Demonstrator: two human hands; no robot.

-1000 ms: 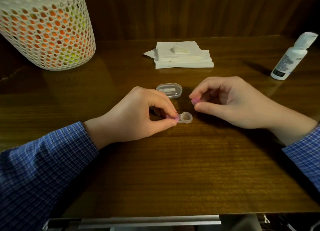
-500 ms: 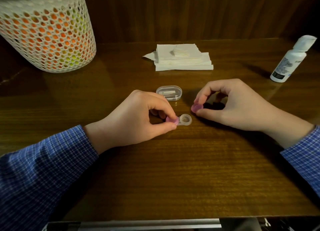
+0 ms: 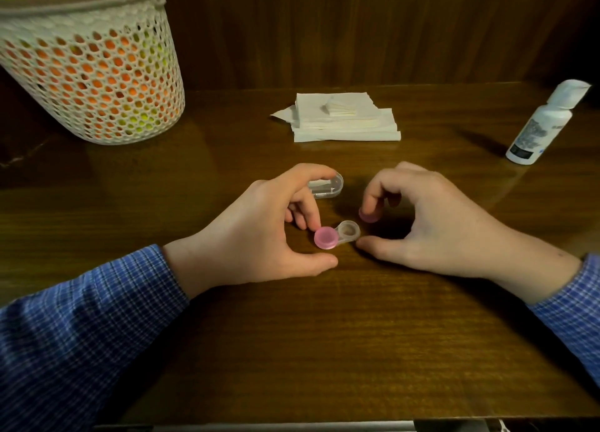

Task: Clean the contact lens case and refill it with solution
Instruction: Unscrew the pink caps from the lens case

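Note:
The contact lens case lies on the wooden table between my hands. Its left well wears a pink cap; its right well is uncovered. My left hand arches over the case, one fingertip touching the pink cap and the thumb lying on the table just in front of it. A loose pink cap sits on the table under the curled fingertips of my right hand. That hand's thumb lies flat on the table beside the uncovered well. The white solution bottle stands at the far right.
A small clear plastic box lies just behind my left fingers. A stack of white tissues sits at the back centre. A white mesh basket stands at the back left. A wooden wall closes off the back.
My right hand has lowered the loose pink cap onto the table and its thumb has come off it. My left thumb has drawn back from the case, leaving the capped well in view.

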